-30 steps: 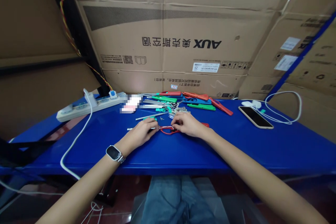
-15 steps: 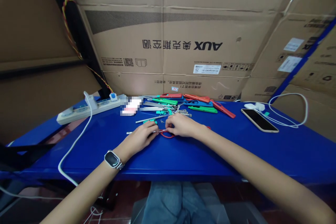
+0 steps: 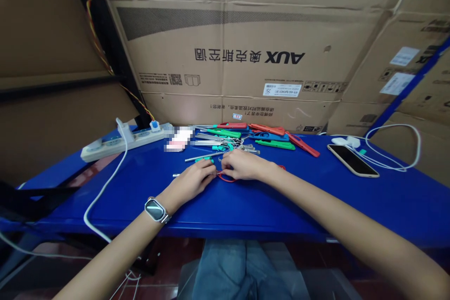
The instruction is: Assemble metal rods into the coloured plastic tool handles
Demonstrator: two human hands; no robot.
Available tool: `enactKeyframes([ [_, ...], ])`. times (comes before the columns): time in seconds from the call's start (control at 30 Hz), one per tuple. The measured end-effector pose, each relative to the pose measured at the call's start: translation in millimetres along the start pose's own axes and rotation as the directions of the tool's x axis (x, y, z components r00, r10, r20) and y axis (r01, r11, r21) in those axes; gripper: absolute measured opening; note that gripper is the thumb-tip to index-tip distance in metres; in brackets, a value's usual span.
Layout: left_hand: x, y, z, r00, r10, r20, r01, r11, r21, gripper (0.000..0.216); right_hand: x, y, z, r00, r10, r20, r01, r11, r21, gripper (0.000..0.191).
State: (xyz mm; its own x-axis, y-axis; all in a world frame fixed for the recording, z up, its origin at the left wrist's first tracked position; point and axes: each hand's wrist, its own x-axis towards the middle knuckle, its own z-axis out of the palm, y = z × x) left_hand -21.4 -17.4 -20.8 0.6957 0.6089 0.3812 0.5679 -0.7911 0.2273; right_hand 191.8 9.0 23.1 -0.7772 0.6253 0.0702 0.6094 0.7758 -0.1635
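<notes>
Both my hands rest on a blue table [image 3: 316,197], meeting at a small red-handled piece [image 3: 225,177]. My left hand [image 3: 195,179], a smartwatch [image 3: 155,209] on its wrist, has its fingers curled and pinched on the red piece's left end. My right hand [image 3: 244,165] is closed over its right side, and a bit of red shows past it [image 3: 281,167]. A thin metal rod [image 3: 177,175] pokes out to the left of my left hand. What exactly each hand grips is partly hidden by the fingers.
Behind the hands lies a pile of red, green and blue handled tools [image 3: 253,136] with metal rods. A white power strip [image 3: 119,140] with a cable sits far left. A phone [image 3: 353,160] and white charger cable [image 3: 393,150] lie right. Cardboard boxes [image 3: 246,56] wall the back.
My hands stay on the red piece and have drawn slightly closer together. The view shifted a little; nothing else on the table moved.
</notes>
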Motion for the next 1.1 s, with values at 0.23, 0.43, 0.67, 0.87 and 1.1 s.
enactKeyframes([
  [0.23,0,1,0,1.0,0.009,-0.001,-0.009,1.0,0.022,0.022,-1,5,0,0.999,0.005,0.033,-0.006,1.0,0.03,0.012],
  [0.43,1,5,-2,1.0,0.025,-0.001,-0.025,0.998,0.049,0.027,-5,0,3,1.0,0.005,0.007,-0.004,0.997,-0.078,0.013],
  [0.67,1,8,-4,0.998,0.035,0.042,-0.043,0.977,0.207,0.031,-5,-3,5,0.998,0.068,-0.012,-0.069,0.997,-0.039,0.014],
  [0.87,0,10,-4,0.993,0.082,0.09,-0.108,0.933,0.343,0.028,-7,-2,3,0.999,0.039,-0.013,-0.04,0.999,-0.014,0.015],
  [1.1,0,14,-3,0.99,0.095,0.101,-0.127,0.912,0.389,0.029,-11,0,1,0.997,0.082,0.011,-0.083,0.991,0.101,0.019],
])
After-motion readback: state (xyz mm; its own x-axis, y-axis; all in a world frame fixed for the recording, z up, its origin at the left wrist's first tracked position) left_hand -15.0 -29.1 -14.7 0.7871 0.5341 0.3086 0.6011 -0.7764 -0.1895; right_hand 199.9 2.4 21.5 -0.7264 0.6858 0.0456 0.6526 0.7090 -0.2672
